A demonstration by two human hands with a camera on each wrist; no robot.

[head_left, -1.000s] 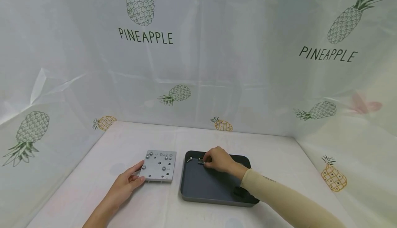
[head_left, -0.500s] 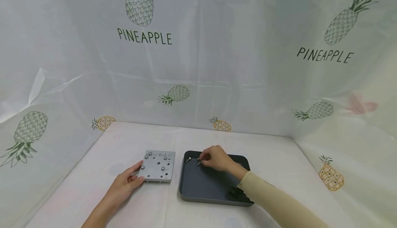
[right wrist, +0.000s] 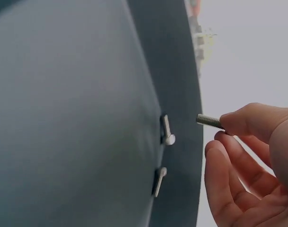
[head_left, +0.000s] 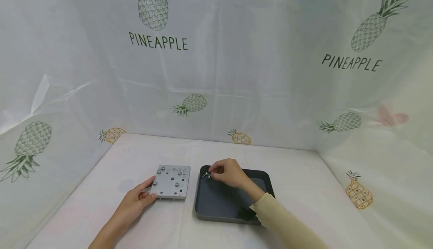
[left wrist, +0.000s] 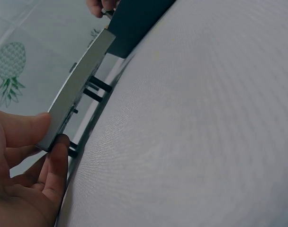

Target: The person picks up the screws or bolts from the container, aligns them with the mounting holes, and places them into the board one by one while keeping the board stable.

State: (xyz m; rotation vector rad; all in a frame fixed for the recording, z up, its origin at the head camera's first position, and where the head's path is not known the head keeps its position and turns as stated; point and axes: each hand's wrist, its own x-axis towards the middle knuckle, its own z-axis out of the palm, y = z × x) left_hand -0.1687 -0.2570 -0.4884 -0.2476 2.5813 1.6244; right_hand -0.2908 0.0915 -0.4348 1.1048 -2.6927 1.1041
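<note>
Pineapple-print sheeting [head_left: 216,72] behind and beside a white worktop [head_left: 297,173], with a dark tray [head_left: 233,204] and a grey drilled plate [head_left: 171,182] side by side.

Plate raised on short black standoffs [left wrist: 97,85], steadied at its near left corner by the left hand [head_left: 137,200], thumb on top and fingers [left wrist: 56,165] curled beneath the edge. Right hand [head_left: 230,173] over the tray's far left corner, fingers [right wrist: 243,120] pinching a small threaded bolt [right wrist: 209,121] by its head end, shank exposed. Two more bolts [right wrist: 166,133] lying loose against the tray wall. Best carried across shank-first, kept upright over a free hole, plate pinned flat throughout.
</note>
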